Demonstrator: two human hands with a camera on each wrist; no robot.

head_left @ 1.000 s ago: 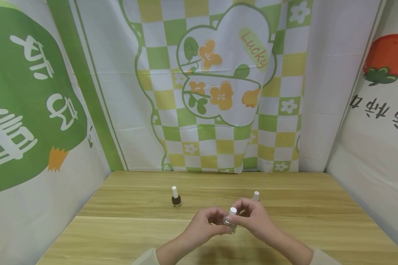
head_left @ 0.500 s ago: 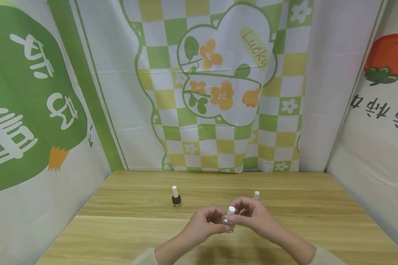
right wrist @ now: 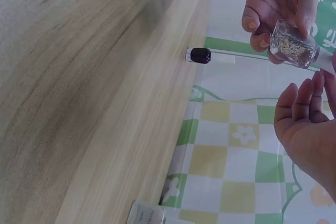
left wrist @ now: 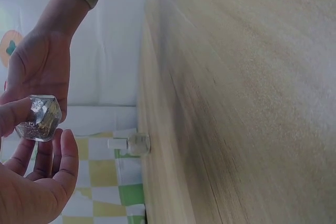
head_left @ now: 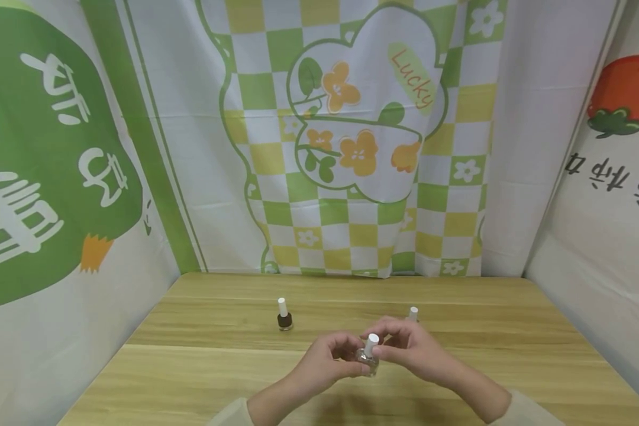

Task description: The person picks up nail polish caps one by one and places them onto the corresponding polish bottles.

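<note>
A clear nail polish bottle [head_left: 368, 361] with glittery contents and a white cap [head_left: 372, 342] is held up over the table between both hands. My left hand [head_left: 322, 362] grips its glass body, thumb in front and fingers curled behind. With thumb and fingers my right hand [head_left: 415, 353] pinches the white cap, which sits on the bottle's neck. The right wrist view shows the glass body [right wrist: 292, 45] tilted, with gold-silver flakes inside. In the left wrist view the bottle's base [left wrist: 41, 119] faces the camera, and the cap is hidden behind it.
A dark nail polish bottle [head_left: 284, 321] with a white cap stands upright at the left on the wooden table [head_left: 218, 367]. Behind my right hand stands another white-capped bottle [head_left: 413, 313], clear in the left wrist view. Patterned cloth [head_left: 351, 236] hangs along the table's back edge.
The bottle shifts slightly between the hands, and the right hand's fingers and thumb move a little on the cap. The other bottles stay in place.
</note>
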